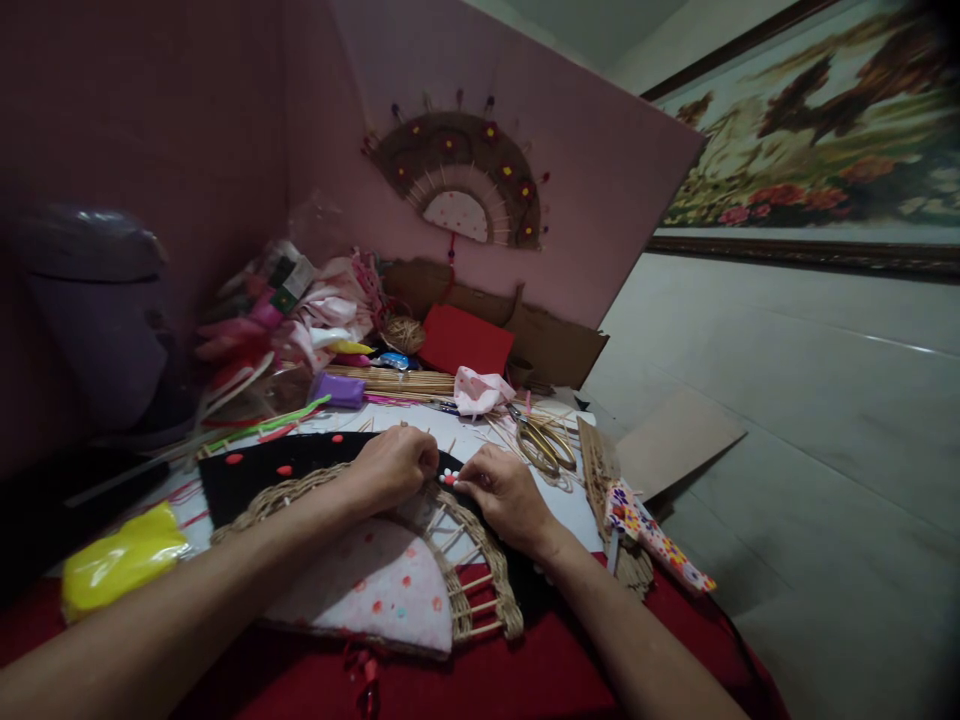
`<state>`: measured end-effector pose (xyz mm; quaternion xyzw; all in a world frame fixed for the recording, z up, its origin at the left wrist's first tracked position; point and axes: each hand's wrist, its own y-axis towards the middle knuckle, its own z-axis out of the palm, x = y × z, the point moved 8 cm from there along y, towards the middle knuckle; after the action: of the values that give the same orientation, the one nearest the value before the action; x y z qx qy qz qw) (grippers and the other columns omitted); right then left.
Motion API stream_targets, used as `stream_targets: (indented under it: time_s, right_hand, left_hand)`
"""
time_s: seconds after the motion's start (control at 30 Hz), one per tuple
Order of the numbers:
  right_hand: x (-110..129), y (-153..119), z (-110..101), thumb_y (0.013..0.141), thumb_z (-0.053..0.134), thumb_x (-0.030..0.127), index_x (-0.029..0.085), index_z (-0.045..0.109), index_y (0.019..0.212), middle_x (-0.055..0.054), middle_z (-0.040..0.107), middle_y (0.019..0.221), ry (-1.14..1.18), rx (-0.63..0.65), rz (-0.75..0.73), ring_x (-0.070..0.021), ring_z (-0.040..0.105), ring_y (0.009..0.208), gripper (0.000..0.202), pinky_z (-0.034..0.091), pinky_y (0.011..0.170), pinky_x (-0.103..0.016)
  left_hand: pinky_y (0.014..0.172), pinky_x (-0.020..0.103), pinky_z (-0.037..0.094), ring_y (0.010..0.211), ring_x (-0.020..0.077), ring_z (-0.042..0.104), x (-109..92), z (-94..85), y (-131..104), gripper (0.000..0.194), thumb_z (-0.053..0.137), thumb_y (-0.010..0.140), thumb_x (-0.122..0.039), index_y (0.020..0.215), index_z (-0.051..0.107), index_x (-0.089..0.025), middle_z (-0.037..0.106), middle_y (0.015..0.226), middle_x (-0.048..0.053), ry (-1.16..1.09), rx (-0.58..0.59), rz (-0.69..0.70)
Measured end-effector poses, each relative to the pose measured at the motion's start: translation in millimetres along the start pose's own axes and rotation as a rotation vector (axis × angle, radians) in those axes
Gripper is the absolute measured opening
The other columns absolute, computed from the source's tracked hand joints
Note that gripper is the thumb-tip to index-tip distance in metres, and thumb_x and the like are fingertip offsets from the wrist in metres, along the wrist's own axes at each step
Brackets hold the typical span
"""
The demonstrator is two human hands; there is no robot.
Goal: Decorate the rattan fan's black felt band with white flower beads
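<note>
A hand-made fan lies before me, with a black outer band [262, 478], a woven twine band [480, 535] over thin sticks, and a white spotted centre [367, 590]. My left hand [397, 465] is closed above the black band, its fingers curled together; whatever they hold is hidden. On the band between my hands is a small flower [448, 477] with white petals and a red middle. The fingertips of my right hand [504, 492] are pinched together at the flower's right edge; anything between them is too small to name. Several red dots [285, 470] sit on the band's left part.
Golden-handled scissors [544, 445] lie beyond my right hand. A yellow packet [124, 560] is at left, a purple packet [341, 390] farther back. Bundled sticks [405, 381], a twine ball [403, 334] and red sheet [466, 338] are behind. A similar fan [469, 150] hangs on the pink board.
</note>
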<state>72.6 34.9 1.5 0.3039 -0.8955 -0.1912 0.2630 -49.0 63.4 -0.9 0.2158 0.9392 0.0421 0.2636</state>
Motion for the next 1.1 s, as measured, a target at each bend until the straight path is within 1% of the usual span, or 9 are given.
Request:
stream_targets:
  time_s: [0.2,0.37,0.47,0.57,0.7,0.83,1.0,1.1]
  right_hand:
    - [1.3,-1.0,-4.4,0.077,0.062,0.015,0.019,0.061,0.076,-0.002,0.058,0.076,-0.012,0.026,-0.006,-0.0146,0.052,0.072,0.004,0.038,0.066,-0.027]
    - [-0.4,-1.9,-12.6,0.078,0.057,0.010,0.018,0.062,0.077,-0.002,0.058,0.077,-0.009,-0.006,-0.014,-0.0145,0.052,0.073,0.010,0.038,0.066,-0.026]
    - [5.2,-2.8,-12.5,0.075,0.054,0.006,0.020,0.067,0.083,-0.003,0.056,0.077,-0.054,0.027,-0.106,-0.0145,0.051,0.072,0.021,0.037,0.064,-0.026]
    - [14.0,-5.1,-15.8,0.069,0.056,0.005,0.024,0.070,0.086,-0.003,0.056,0.076,-0.136,0.032,-0.206,-0.0156,0.049,0.073,0.029,0.035,0.066,-0.028]
    - [23.3,-7.1,-17.7,0.068,0.057,0.010,0.027,0.071,0.087,-0.003,0.056,0.075,-0.245,0.054,-0.262,-0.0166,0.048,0.073,0.029,0.032,0.067,-0.030]
    - [27.4,-7.8,-13.6,0.069,0.057,0.012,0.027,0.071,0.086,-0.003,0.056,0.074,-0.295,0.095,-0.279,-0.0164,0.047,0.072,0.026,0.031,0.065,-0.030]
    - [23.6,-6.3,-16.1,0.069,0.057,0.012,0.028,0.071,0.088,-0.003,0.056,0.075,-0.305,0.058,-0.245,-0.0163,0.046,0.073,0.029,0.031,0.066,-0.030]
    - [22.3,-6.5,-13.4,0.069,0.057,0.012,0.028,0.071,0.087,-0.003,0.055,0.074,-0.317,0.079,-0.247,-0.0164,0.046,0.072,0.028,0.031,0.066,-0.030]
  left_hand:
    - [0.058,0.025,0.034,0.067,0.0171,0.056,-0.7,-1.8,-0.3,0.017,0.051,0.067,-0.017,0.069,0.067,-0.019,0.067,0.072,0.005,0.013,0.000,0.004]
    - [0.060,0.025,0.036,0.069,0.0168,0.056,-0.3,-3.2,-0.1,0.015,0.051,0.068,-0.017,0.070,0.066,-0.018,0.066,0.074,0.005,0.022,-0.012,0.000]
    - [0.060,0.025,0.036,0.069,0.0165,0.056,-0.2,-3.2,0.2,0.014,0.052,0.068,-0.017,0.070,0.066,-0.019,0.066,0.073,0.004,0.028,-0.021,0.000]
    - [0.058,0.024,0.036,0.067,0.0159,0.056,-0.7,-3.5,-0.1,0.015,0.051,0.067,-0.016,0.069,0.066,-0.020,0.065,0.071,0.003,0.039,-0.024,-0.002]
    - [0.057,0.024,0.035,0.066,0.0154,0.056,-0.9,-5.1,-1.1,0.015,0.051,0.066,-0.015,0.068,0.065,-0.020,0.065,0.070,0.002,0.048,-0.025,-0.013]
    - [0.057,0.024,0.035,0.066,0.0153,0.056,-1.1,-5.4,-1.1,0.015,0.050,0.067,-0.016,0.069,0.065,-0.020,0.065,0.070,0.002,0.055,-0.026,-0.009]
    - [0.056,0.023,0.034,0.065,0.0148,0.055,-0.1,-4.8,-1.1,0.014,0.051,0.068,-0.016,0.069,0.065,-0.019,0.064,0.069,0.002,0.063,-0.019,-0.006]
    - [0.055,0.023,0.034,0.065,0.0149,0.055,-1.5,-5.4,-1.7,0.014,0.051,0.068,-0.016,0.068,0.065,-0.019,0.065,0.069,0.002,0.064,-0.020,0.001]
